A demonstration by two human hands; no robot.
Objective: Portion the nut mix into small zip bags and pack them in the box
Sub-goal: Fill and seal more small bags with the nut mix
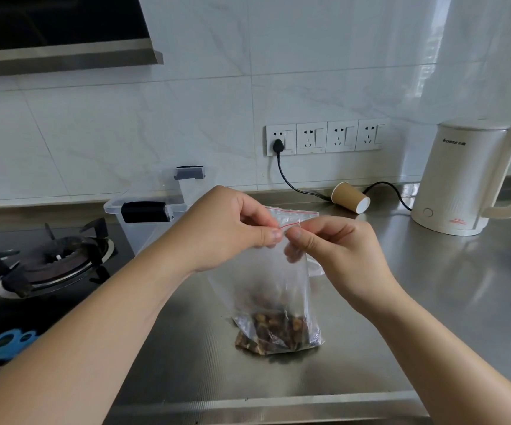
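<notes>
Pinching the red-striped mouth of the nut-filled zip bag (274, 289) with left hand (232, 228) and right hand (336, 253), just in front of the clear box (153, 210), sealing apparently underway, boxing still remaining.

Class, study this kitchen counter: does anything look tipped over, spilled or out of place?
Yes: the paper cup lies on its side by the wall, behind the zip bag, beside the kettle's cord. No spill shows.
</notes>
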